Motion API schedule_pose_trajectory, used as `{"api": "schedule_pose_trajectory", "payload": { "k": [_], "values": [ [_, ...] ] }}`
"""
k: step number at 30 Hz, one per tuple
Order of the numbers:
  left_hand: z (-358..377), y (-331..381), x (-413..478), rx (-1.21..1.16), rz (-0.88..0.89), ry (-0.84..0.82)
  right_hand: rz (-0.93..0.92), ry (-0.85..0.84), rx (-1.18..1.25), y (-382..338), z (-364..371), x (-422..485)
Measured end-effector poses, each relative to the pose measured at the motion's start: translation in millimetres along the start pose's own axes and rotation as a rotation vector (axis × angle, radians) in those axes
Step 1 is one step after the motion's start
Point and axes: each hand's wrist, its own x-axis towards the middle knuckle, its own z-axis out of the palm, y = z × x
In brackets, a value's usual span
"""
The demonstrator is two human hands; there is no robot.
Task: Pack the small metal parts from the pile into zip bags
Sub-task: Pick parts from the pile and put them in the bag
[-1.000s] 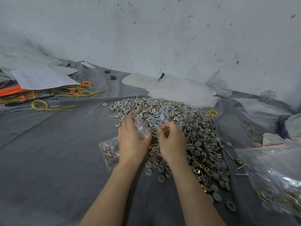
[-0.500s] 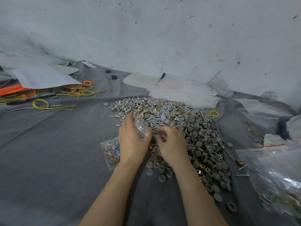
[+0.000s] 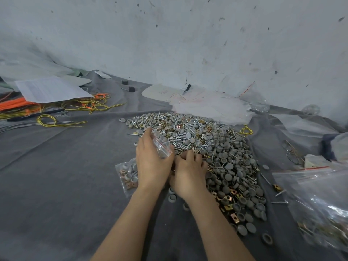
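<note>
A wide pile of small parts, grey caps, silver screws and copper clips, covers the grey cloth in the middle. My left hand holds a small clear zip bag with a red strip at the pile's near left edge. Right beside it, my right hand rests palm down on the parts with fingers curled into them; what it grips is hidden. A filled zip bag lies flat on the cloth just left of my left wrist.
A large clear bag of parts lies at the right edge. Yellow and orange wires and a printed sheet sit at the far left. White plastic sheets lie behind the pile against the wall.
My right hand has dropped from beside the bag's mouth down onto the pile and spread its fingers over the parts. My left hand still holds the small bag in about the same place.
</note>
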Motion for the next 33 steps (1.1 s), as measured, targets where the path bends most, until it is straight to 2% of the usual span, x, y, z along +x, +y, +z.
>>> {"api": "schedule_pose_trajectory", "payload": {
  "k": [9,11,15,17,19,23,26,29,31,33],
  "values": [
    [0,1,0,0.003,-0.005,-0.003,0.019,0.022,0.034,0,3,5],
    [-1,1,0,0.004,-0.008,-0.003,0.080,0.130,0.165,0,-2,9],
    [-2,1,0,0.015,-0.010,-0.021,0.155,0.309,0.674,5,-16,15],
    [-2,2,0,0.018,-0.005,-0.027,0.168,0.373,0.835,8,-24,18],
    [-3,3,0,0.028,0.011,-0.030,0.130,0.328,0.882,5,-33,25],
    [-6,6,0,-0.030,-0.023,-0.041,-0.025,0.107,0.807,-19,-43,33],
    [-10,10,3,-0.042,-0.029,0.001,-0.102,0.062,0.765,-26,-45,31],
    [-17,17,9,-0.032,-0.026,0.039,-0.144,-0.095,0.724,-24,-54,29],
    [-24,20,11,-0.005,0.020,0.032,-0.166,-0.069,0.703,-24,-64,29],
    [-35,20,11,-0.019,0.089,-0.043,-0.158,0.045,0.688,-21,-78,30]
  ]
}}
